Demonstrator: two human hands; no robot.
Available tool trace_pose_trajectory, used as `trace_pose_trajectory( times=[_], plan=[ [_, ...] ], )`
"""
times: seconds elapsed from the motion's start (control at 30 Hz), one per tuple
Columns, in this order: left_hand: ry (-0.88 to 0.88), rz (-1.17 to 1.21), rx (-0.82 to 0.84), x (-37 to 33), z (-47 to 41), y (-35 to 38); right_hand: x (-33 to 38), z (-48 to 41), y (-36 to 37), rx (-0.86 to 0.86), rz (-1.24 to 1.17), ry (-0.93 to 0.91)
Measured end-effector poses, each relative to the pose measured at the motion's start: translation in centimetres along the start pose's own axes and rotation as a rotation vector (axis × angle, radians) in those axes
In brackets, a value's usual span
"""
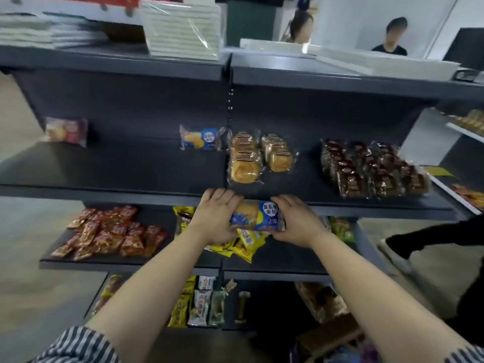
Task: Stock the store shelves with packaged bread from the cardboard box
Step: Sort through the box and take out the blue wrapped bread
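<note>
Dark grey store shelving (pixel 146 166), four tiers in view, split by a centre upright. On the top tier, one shrink-wrapped stack of white flat packs (pixel 183 30) and more white trays to the right.

On the second tier, right end: a block of dark chocolate-brown wrapped cakes (pixel 372 169), in about three rows, too crowded for an exact count. Just right of the centre upright: two rows of clear-wrapped round golden buns (pixel 258 155), roughly four in the left row and three in the right, brown label strips unreadable. Left of the upright: one blue bread pack (pixel 200 138) standing on edge against the back panel, print too small to read. Far left: one red-and-white pack (pixel 66 131), blurred.

On the third tier: a loose heap of red snack sachets (pixel 110 233), uncounted, and yellow packets (pixel 246 243) under the hands.

At the bottom right corner: part of one cardboard box (pixel 330 339).

Held in front of the second tier's front lip, between two hands: one blue packaged bread (pixel 258 216), reading "蓝莓味面包", with a blueberry picture. Left hand (pixel 214 216) clenched on its left end, right hand (pixel 296 221) clasped on its right end; both a grip on the same pack.
</note>
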State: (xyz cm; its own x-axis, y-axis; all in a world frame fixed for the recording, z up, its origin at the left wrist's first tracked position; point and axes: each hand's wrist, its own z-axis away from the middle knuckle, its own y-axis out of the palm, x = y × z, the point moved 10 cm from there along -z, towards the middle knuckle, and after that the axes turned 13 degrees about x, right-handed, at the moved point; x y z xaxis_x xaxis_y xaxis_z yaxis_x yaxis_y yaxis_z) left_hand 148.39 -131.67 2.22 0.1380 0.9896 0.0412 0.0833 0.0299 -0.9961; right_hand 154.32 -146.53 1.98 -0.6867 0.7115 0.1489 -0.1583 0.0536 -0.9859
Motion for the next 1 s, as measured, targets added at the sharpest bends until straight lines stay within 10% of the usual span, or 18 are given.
trace_pose_trajectory(
  times=[1.0],
  plan=[
    [-0.085,-0.005,-0.107,30.4,1.7,-1.3,19.1,-24.0,-1.1,-0.072,0.078,-0.142]
  ],
)
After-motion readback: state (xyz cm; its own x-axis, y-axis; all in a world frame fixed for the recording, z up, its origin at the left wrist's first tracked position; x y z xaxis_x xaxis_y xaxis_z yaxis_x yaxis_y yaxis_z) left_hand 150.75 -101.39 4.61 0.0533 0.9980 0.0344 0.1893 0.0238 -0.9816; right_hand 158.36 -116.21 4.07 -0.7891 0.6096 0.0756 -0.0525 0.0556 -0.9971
